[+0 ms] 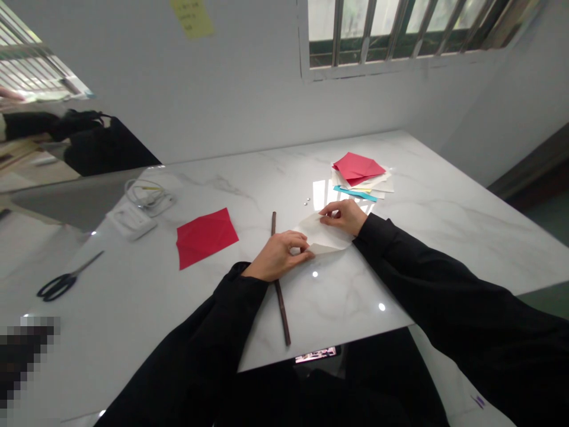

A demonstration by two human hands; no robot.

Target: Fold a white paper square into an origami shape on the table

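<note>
The grip of left hand [283, 254] and right hand [345, 217] pinches a thin white paper sheet [328, 235] that uneven tugging could tear.

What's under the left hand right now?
A dark brown stick runs beneath the left hand, which pinches a white sheet. The stick's far end and longer near stretch show; its middle is covered, so I can't tell whether hand and stick touch.
</note>
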